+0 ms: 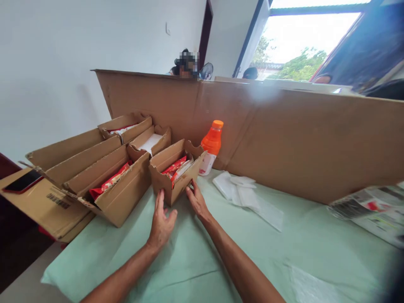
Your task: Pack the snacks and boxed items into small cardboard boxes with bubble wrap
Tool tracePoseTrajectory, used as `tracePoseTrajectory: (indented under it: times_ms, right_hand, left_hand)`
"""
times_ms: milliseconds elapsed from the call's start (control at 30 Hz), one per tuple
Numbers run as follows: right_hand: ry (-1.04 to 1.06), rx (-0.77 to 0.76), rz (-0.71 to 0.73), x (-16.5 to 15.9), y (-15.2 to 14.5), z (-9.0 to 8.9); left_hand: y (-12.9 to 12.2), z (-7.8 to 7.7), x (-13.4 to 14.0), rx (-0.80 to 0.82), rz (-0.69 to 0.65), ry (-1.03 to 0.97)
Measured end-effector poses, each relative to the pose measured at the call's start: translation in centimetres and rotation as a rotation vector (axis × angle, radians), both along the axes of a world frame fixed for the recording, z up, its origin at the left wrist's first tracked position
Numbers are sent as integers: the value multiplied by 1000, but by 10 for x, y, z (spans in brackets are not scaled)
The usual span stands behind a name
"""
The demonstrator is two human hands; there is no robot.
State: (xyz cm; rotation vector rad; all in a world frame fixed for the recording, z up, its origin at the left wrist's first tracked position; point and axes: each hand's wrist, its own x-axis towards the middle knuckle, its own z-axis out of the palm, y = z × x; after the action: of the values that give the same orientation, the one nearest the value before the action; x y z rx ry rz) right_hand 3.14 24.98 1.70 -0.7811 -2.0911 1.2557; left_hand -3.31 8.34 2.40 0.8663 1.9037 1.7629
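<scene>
A small open-topped cardboard box (176,181) stands on the green cloth in front of me. Inside it are red and white packets (176,168). My left hand (161,225) rests its stretched fingertips at the box's near left end, thumb spread apart. Against the lower right side of the same box lies my right hand (198,202), its fingers extended and partly hidden from view. Neither hand is wrapped around anything. Just behind the box stands an orange-capped bottle (212,143) with orange contents and a whitish lower part.
Several more cardboard boxes (126,198) stand at left, some with red packets. A phone (23,182) lies on cardboard there. A tall cardboard panel (284,143) spans the back. Clear plastic bags (243,191) and a printed packet (372,208) lie right. People's heads show beyond.
</scene>
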Motion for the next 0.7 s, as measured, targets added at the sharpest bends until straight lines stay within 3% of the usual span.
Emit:
tracePoseTrajectory:
  times_ms: [200,400,533,700]
  right_hand:
    - [55,-55,-61,-56,24,-10]
    - [28,-34,-75,-71,30,-10]
    - [-3,-16,-43,-58,18,-11]
    - [-58,-23,82,-33,-6,-16]
  left_hand:
    - [41,-1,-47,1,1,53]
    - [55,-14,-56,-17,-13,62]
    - [37,-18,-55,-41,-14,41]
    - [-19,-23,-69,-80,112,-19]
